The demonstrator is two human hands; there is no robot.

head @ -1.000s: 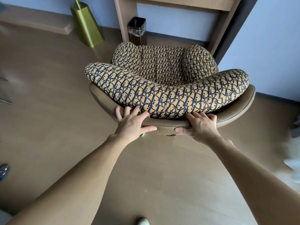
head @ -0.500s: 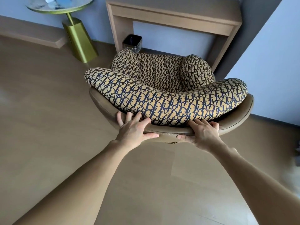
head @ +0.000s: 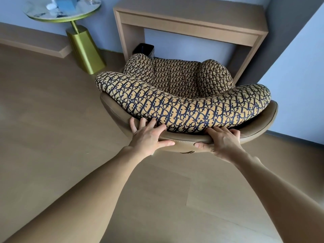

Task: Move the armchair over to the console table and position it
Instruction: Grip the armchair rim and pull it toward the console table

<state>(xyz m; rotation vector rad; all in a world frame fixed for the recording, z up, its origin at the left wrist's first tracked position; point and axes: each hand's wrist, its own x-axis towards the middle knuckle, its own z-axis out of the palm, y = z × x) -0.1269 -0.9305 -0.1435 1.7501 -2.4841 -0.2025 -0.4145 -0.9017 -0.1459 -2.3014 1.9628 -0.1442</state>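
Stretching across most of the scene is a pale wooden floor [head: 52, 137], seen from above by a person looking down at both bare arms. Standing on it is the armchair [head: 184, 106], its patterned tan-and-navy cushions sitting in a smooth tan shell, its seat facing away toward the console bench [head: 191, 20], a light wood frame against the wall. The chair's front is sitting just before the bench's open underside, between its two legs. Standing to the left is a round side table [head: 84, 50] with a marble top and a brass cone base. Peeking out behind the chair's left arm is a small black bin [head: 144, 49]. Each grip is closing on the shell's back rim: the left hand [head: 149, 135] is pressing fingers over the top with the thumb along the edge, and the right hand [head: 222, 141] is doing likewise, just beside it.
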